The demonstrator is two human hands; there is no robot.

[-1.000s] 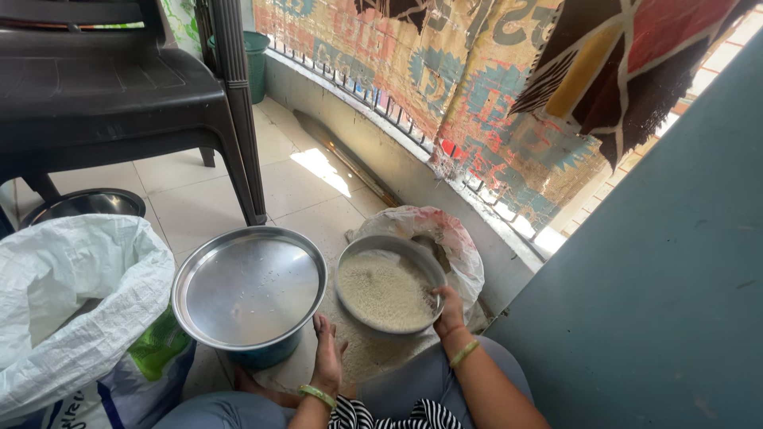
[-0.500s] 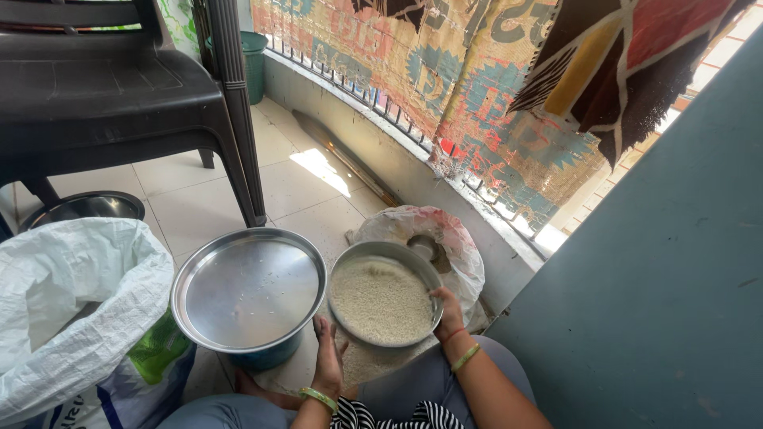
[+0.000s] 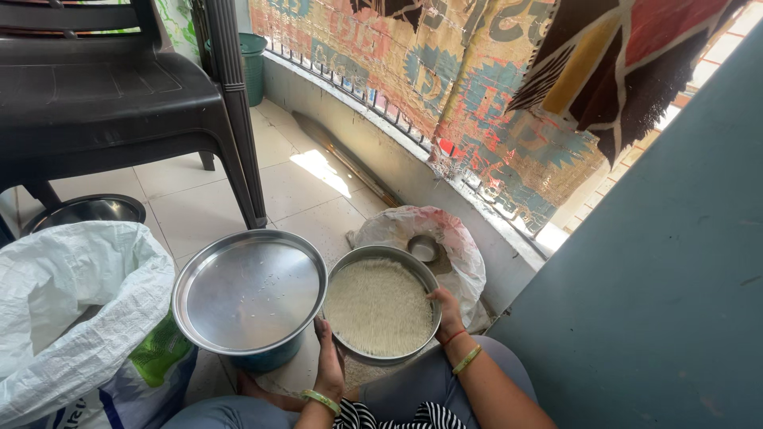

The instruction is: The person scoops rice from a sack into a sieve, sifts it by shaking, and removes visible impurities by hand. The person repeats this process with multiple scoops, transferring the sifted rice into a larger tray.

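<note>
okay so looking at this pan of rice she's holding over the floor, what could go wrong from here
1. The round metal pan of rice is filled almost to its low rim and held by both hands, left hand and right hand, so a tilt could spill grains.
2. Loose rice already lies on the tiled floor beneath it, so more may scatter and be lost.
3. The large steel plate sits right beside the pan, so a bump could knock either one.
</note>
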